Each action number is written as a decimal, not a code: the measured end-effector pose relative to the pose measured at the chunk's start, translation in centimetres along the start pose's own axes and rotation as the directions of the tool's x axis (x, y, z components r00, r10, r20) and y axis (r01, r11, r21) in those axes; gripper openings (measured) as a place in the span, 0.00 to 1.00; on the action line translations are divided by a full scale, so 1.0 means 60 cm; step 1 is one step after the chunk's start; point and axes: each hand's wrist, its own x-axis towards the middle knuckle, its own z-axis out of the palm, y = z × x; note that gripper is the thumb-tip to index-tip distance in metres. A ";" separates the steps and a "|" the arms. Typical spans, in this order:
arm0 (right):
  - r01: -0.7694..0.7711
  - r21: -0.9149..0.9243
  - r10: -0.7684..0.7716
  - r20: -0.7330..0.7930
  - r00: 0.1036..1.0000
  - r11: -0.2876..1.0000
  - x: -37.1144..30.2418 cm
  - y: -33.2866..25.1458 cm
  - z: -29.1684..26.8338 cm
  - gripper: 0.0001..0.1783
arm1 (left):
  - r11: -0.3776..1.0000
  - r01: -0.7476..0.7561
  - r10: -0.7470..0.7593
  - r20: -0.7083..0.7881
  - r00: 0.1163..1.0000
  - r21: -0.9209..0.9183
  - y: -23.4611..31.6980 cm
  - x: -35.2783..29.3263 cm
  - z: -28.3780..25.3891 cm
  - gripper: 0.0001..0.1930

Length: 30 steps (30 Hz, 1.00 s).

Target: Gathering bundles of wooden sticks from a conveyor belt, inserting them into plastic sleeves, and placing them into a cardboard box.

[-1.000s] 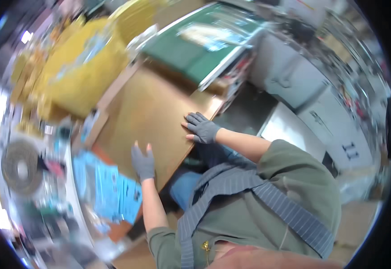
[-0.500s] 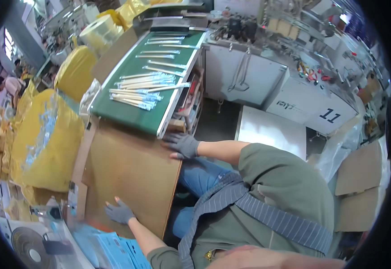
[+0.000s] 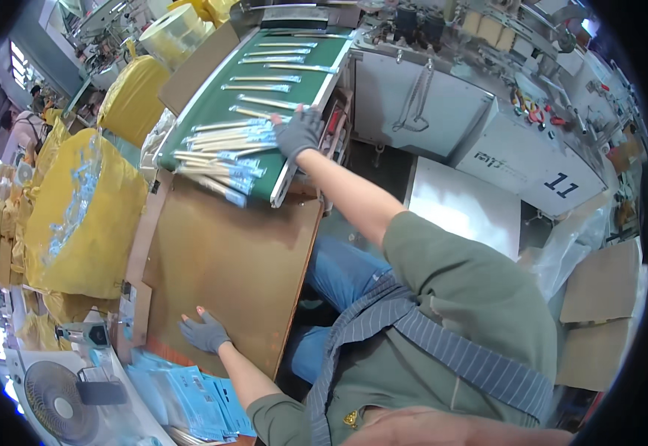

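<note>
R hand (image 3: 298, 134) half-curled at wrapped sticks (image 3: 223, 137) on grn belt (image 3: 272, 178), grip unclear. L hand (image 3: 205, 332) spread, empty, on brn board (image 3: 227, 260).

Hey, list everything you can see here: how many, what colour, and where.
Board: one, brown, near centre
Belt: one, green, beyond board
Wrapped sticks: many, pale and blue, on belt
Packets: several, blue, lower left
Wrapped bundles: several, yellow, left
Film roll: one, clear, upper left
Fan: one, grey, lower left
Cabinets: several, white, upper right
Hand tools: several, some red, upper right
Cardboard: some, brown, right
Co-worker: at least one, pale top, far left
Left hand: one, grey-gloved, flat on board
Right hand: one, grey-gloved, at belt's right edge
</note>
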 end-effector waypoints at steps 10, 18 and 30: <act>0.255 0.326 -0.164 -0.282 0.945 0.910 0.047 0.025 -0.005 0.48 | 0.999 0.052 -0.052 0.008 0.999 0.011 -0.036 0.005 0.024 0.33; 0.043 -0.194 -0.018 0.128 0.992 0.980 0.123 0.033 -0.013 0.50 | 0.998 0.054 -0.054 0.021 0.998 0.013 -0.018 0.009 0.019 0.33; 0.038 -0.269 -0.042 -0.008 0.999 0.962 0.264 0.075 -0.038 0.47 | 0.998 0.052 -0.053 -0.012 0.999 -0.024 -0.015 -0.006 0.008 0.32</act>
